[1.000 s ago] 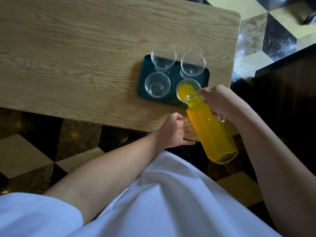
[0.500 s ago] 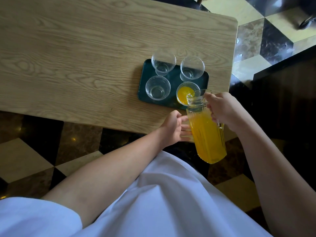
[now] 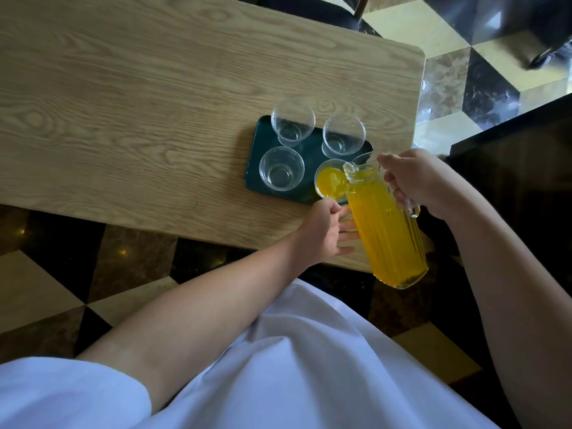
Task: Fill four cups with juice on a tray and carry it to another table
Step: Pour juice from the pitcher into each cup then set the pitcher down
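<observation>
A dark green tray (image 3: pixel 309 150) lies on the wooden table (image 3: pixel 154 103) near its right end. Four clear cups stand on it. The near-right cup (image 3: pixel 329 182) holds orange juice. The near-left cup (image 3: pixel 281 172), far-left cup (image 3: pixel 292 122) and far-right cup (image 3: pixel 343 134) hold nothing. My right hand (image 3: pixel 418 181) grips the handle of a ribbed glass jug (image 3: pixel 383 224) full of orange juice, tilted with its spout over the near-right cup. My left hand (image 3: pixel 325 232) rests against the jug's side near the table's front edge.
The table's right edge (image 3: pixel 418 103) is close to the tray. A dark counter or cabinet (image 3: pixel 510 156) stands to the right. The floor has a checkered tile pattern (image 3: pixel 46 289). My white garment (image 3: pixel 278 366) fills the bottom of the view.
The jug was tipped steeply over the near-right cup, then raised more upright, and is now tilted toward that cup again. The cup holds juice throughout.
</observation>
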{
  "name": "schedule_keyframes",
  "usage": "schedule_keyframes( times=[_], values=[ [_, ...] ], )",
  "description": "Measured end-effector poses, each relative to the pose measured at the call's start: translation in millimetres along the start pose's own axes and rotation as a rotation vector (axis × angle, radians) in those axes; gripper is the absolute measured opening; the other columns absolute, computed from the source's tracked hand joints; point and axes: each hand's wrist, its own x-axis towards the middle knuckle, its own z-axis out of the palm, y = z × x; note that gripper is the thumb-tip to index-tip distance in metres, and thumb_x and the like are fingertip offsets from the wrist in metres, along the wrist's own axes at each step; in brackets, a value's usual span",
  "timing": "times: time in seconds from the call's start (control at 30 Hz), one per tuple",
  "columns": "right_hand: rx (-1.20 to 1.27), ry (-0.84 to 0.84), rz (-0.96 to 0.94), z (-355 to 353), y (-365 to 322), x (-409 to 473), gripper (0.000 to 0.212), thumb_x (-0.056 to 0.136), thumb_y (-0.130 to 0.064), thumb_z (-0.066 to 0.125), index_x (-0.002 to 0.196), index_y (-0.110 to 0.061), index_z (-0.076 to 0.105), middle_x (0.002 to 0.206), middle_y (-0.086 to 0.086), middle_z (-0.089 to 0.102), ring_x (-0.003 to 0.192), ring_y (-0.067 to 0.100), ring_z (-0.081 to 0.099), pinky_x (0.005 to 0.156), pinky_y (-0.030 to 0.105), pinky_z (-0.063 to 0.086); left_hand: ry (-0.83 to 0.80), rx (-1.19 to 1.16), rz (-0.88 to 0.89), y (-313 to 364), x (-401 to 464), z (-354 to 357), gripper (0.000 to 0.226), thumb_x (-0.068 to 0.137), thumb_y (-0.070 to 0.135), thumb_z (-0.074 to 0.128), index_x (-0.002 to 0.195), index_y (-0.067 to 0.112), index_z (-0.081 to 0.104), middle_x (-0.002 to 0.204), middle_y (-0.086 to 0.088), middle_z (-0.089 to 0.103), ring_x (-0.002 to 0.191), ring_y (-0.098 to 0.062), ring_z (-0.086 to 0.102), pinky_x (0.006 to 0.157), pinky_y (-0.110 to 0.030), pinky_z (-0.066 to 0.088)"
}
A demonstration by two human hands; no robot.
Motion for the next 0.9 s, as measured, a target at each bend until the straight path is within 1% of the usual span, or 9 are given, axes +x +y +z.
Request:
schedule_keyframes(
  times=[0.13, 0.23, 0.37, 0.5, 0.53, 0.67, 0.83, 0.9],
  values=[
    [0.041, -0.007, 0.007, -9.2, -11.7, 8.4, 0.036, 0.098, -0.033, 0.048, 0.072, -0.008, 0.051, 0.055, 0.009, 0.041, 0.040, 0.023, 0.039, 0.043, 0.027, 0.033, -0.008, -0.018, 0.039, 13.1, -1.3, 6.2, 0.062, 0.093, 0.032, 0.022, 0.147, 0.017, 0.046, 0.135, -0.015, 0.064, 0.129, -0.033, 0.054, 0.116, -0.061, 0.029],
    [0.039, -0.014, 0.001, -15.7, -18.6, 13.3, 0.033, 0.098, -0.029, 0.048, 0.074, -0.007, 0.052, 0.054, 0.008, 0.041, 0.037, 0.022, 0.038, 0.037, 0.021, 0.031, 0.007, -0.001, 0.047, 21.8, 1.8, 8.7, 0.063, 0.093, 0.033, 0.021, 0.150, 0.016, 0.044, 0.135, -0.017, 0.064, 0.128, -0.034, 0.056, 0.116, -0.058, 0.031],
    [0.035, -0.034, 0.002, -20.8, -26.5, 20.1, 0.035, 0.099, -0.030, 0.046, 0.072, -0.007, 0.051, 0.053, 0.010, 0.041, 0.039, 0.021, 0.039, 0.040, 0.022, 0.030, 0.035, 0.028, 0.041, 31.9, 7.7, 12.4, 0.065, 0.093, 0.032, 0.020, 0.153, 0.016, 0.042, 0.138, -0.019, 0.062, 0.128, -0.036, 0.056, 0.120, -0.054, 0.027],
    [0.007, -0.051, 0.021, -23.0, -33.3, 29.8, 0.036, 0.100, -0.028, 0.046, 0.071, -0.007, 0.050, 0.051, 0.009, 0.041, 0.032, 0.019, 0.038, 0.037, 0.019, 0.029, 0.058, 0.037, 0.037, 39.3, 10.5, 17.1, 0.066, 0.093, 0.031, 0.021, 0.155, 0.015, 0.038, 0.144, -0.022, 0.056, 0.131, -0.038, 0.052, 0.122, -0.053, 0.025],
    [0.002, -0.060, 0.027, -24.3, -34.3, 33.0, 0.037, 0.100, -0.029, 0.046, 0.071, -0.007, 0.050, 0.052, 0.009, 0.041, 0.032, 0.020, 0.039, 0.038, 0.020, 0.030, 0.061, 0.041, 0.038, 40.8, 10.9, 17.8, 0.066, 0.093, 0.031, 0.021, 0.155, 0.015, 0.038, 0.144, -0.022, 0.056, 0.132, -0.038, 0.052, 0.121, -0.054, 0.024],
    [0.017, -0.091, 0.051, -27.4, -37.0, 45.5, 0.041, 0.099, -0.035, 0.049, 0.070, -0.007, 0.053, 0.055, 0.012, 0.045, 0.042, 0.023, 0.043, 0.049, 0.029, 0.035, 0.084, 0.043, 0.037, 45.5, 11.1, 17.6, 0.066, 0.092, 0.029, 0.022, 0.154, 0.013, 0.039, 0.143, -0.023, 0.057, 0.131, -0.040, 0.053, 0.121, -0.055, 0.027],
    [0.016, -0.106, 0.090, -26.7, -42.8, 56.7, 0.041, 0.099, -0.036, 0.049, 0.069, -0.009, 0.052, 0.055, 0.009, 0.043, 0.041, 0.022, 0.041, 0.053, 0.029, 0.033, 0.110, 0.046, 0.034, 52.4, 14.1, 17.8, 0.064, 0.093, 0.026, 0.022, 0.152, 0.012, 0.041, 0.140, -0.025, 0.058, 0.129, -0.043, 0.054, 0.120, -0.055, 0.029],
    [0.017, -0.110, 0.109, -26.4, -44.9, 59.4, 0.041, 0.100, -0.035, 0.048, 0.068, -0.010, 0.050, 0.055, 0.008, 0.042, 0.039, 0.021, 0.040, 0.052, 0.027, 0.032, 0.117, 0.047, 0.030, 54.0, 15.6, 17.7, 0.064, 0.093, 0.027, 0.022, 0.152, 0.012, 0.041, 0.142, -0.026, 0.057, 0.130, -0.044, 0.054, 0.119, -0.055, 0.030]
  ],
)
